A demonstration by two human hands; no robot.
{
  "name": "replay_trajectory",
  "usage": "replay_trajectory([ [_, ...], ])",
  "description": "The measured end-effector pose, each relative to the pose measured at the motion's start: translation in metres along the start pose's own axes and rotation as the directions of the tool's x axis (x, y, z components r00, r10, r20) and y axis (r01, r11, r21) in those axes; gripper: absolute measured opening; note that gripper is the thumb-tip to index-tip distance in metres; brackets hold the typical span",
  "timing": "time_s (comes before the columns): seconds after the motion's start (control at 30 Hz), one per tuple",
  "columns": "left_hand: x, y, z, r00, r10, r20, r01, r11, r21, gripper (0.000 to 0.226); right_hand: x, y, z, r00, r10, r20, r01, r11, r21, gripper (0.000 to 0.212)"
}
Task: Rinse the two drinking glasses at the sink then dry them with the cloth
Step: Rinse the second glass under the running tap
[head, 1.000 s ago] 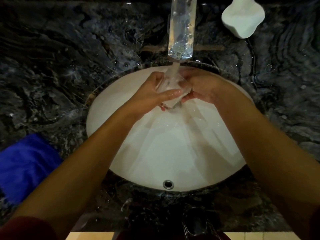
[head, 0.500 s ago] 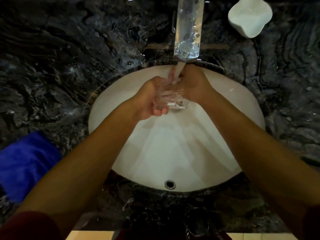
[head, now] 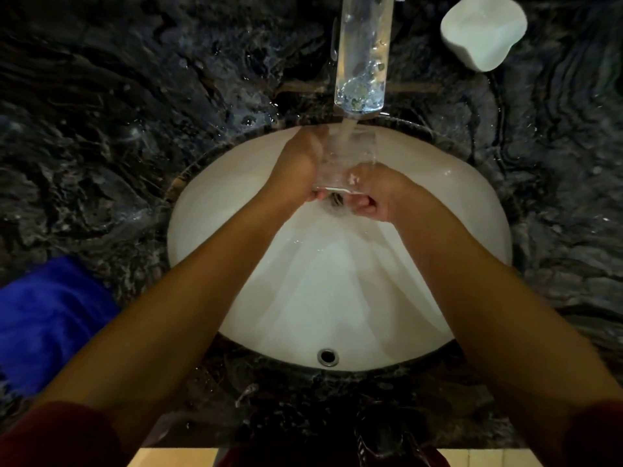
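Gripping one glass (head: pixel 347 160) under tap stream: left hand (head: pixel 298 170), right hand (head: pixel 377 192) fingers curled.

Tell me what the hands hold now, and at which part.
One drinking glass: the left hand grips its side, the right hand its lower end, under the running tap.

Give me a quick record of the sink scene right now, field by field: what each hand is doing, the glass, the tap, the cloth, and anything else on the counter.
left hand: grips the glass from its left side
right hand: holds the glass near its lower end
glass: clear, under the stream, over the sink
tap: running, water falling onto the glass
cloth: blue, on the counter left of the sink, untouched
soap dish: white, on the counter at upper right
second glass: not in view
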State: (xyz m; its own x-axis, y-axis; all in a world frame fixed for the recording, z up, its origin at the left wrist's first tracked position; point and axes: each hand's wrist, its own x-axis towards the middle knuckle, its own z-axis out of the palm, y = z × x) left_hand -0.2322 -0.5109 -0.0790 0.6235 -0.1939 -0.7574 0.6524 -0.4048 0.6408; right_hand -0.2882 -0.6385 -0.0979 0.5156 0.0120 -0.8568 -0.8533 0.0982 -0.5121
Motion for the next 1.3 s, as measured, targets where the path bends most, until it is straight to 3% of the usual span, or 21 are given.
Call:
replay_trajectory([
  [0.07, -0.001, -0.011, 0.000, 0.989, 0.145, -0.014, -0.144, 0.986, 0.080, 0.029, 0.005, 0.015, -0.006, 0.984, 0.096, 0.150, -0.107, 0.992, 0.068, 0.021],
  [0.13, -0.008, -0.030, -0.002, 0.937, 0.346, 0.046, -0.349, 0.935, 0.071, 0.027, 0.002, 0.017, -0.009, 0.975, 0.150, 0.165, -0.141, 0.988, -0.063, 0.027],
  [0.23, -0.010, -0.040, 0.001, 0.962, 0.272, 0.028, -0.269, 0.960, -0.075, 0.023, -0.011, -0.003, -0.013, 0.995, 0.084, -0.049, -0.097, 0.909, -0.406, 0.020],
  [0.3, -0.009, -0.038, 0.008, 0.990, 0.138, 0.012, -0.131, 0.962, -0.237, 0.028, -0.018, -0.009, -0.019, 0.964, -0.114, -0.241, -0.009, 0.890, -0.456, 0.012],
  [0.37, -0.009, -0.034, 0.010, 0.999, 0.024, 0.038, -0.009, 0.930, -0.368, 0.040, -0.025, -0.007, -0.020, 0.851, -0.358, -0.385, 0.209, 0.902, -0.377, 0.005],
  [0.4, -0.009, -0.033, 0.009, 0.998, -0.001, 0.058, 0.024, 0.924, -0.383, 0.044, -0.030, -0.005, -0.018, 0.820, -0.418, -0.390, 0.303, 0.896, -0.324, 0.006],
  [0.47, -0.011, -0.028, 0.007, 0.995, -0.016, 0.100, 0.051, 0.932, -0.358, 0.056, -0.038, 0.000, -0.012, 0.860, -0.417, -0.294, 0.408, 0.908, -0.095, 0.013],
  [0.53, -0.012, -0.022, 0.003, 0.987, -0.012, 0.162, 0.063, 0.948, -0.312, 0.062, -0.044, 0.000, -0.006, 0.916, -0.382, -0.123, 0.393, 0.915, 0.086, 0.018],
  [0.6, -0.014, -0.019, 0.003, 0.982, 0.046, 0.182, -0.006, 0.977, -0.215, 0.048, -0.038, 0.000, -0.003, 0.928, -0.367, -0.059, 0.372, 0.918, 0.140, 0.023],
  [0.7, -0.016, -0.022, 0.005, 0.974, 0.215, 0.072, -0.212, 0.976, -0.045, 0.025, -0.025, -0.004, -0.006, 0.969, -0.244, 0.022, 0.222, 0.910, 0.350, 0.028],
  [0.8, -0.015, -0.027, 0.007, 0.933, 0.360, 0.004, -0.360, 0.932, -0.031, 0.012, -0.022, -0.011, -0.011, 0.953, -0.223, 0.207, 0.101, 0.873, 0.477, 0.043],
  [0.9, -0.009, -0.023, 0.004, 0.959, 0.284, -0.006, -0.281, 0.943, -0.178, 0.031, -0.022, -0.014, -0.007, 0.934, -0.271, 0.232, 0.185, 0.924, 0.336, 0.034],
  [1.0, -0.006, -0.014, -0.004, 0.993, 0.042, 0.112, -0.017, 0.976, -0.216, 0.041, -0.028, -0.017, -0.002, 0.932, -0.316, 0.180, 0.317, 0.948, 0.023, 0.029],
  [1.03, -0.004, -0.015, -0.008, 0.979, -0.067, 0.194, 0.101, 0.980, -0.171, 0.042, -0.032, -0.017, -0.002, 0.917, -0.356, 0.182, 0.387, 0.905, -0.178, 0.029],
  [1.07, -0.004, -0.017, -0.013, 0.951, -0.162, 0.262, 0.202, 0.970, -0.133, 0.040, -0.037, -0.017, -0.001, 0.882, -0.407, 0.236, 0.470, 0.782, -0.409, 0.031],
  [1.1, -0.001, -0.021, -0.017, 0.928, -0.217, 0.302, 0.260, 0.959, -0.111, 0.037, -0.042, -0.016, 0.002, 0.837, -0.444, 0.319, 0.542, 0.588, -0.601, 0.039],
  [1.17, 0.003, -0.026, -0.019, 0.913, -0.245, 0.325, 0.305, 0.941, -0.145, 0.030, -0.051, -0.015, 0.009, 0.783, -0.448, 0.432, 0.576, 0.258, -0.776, 0.063],
  [1.23, 0.003, -0.024, -0.015, 0.930, -0.225, 0.291, 0.300, 0.923, -0.243, 0.029, -0.049, -0.018, 0.011, 0.775, -0.507, 0.377, 0.528, 0.192, -0.828, 0.069],
  [1.3, -0.003, -0.018, -0.008, 0.944, -0.185, 0.274, 0.273, 0.904, -0.329, 0.036, -0.042, -0.022, 0.011, 0.784, -0.584, 0.211, 0.479, 0.352, -0.804, 0.054],
])
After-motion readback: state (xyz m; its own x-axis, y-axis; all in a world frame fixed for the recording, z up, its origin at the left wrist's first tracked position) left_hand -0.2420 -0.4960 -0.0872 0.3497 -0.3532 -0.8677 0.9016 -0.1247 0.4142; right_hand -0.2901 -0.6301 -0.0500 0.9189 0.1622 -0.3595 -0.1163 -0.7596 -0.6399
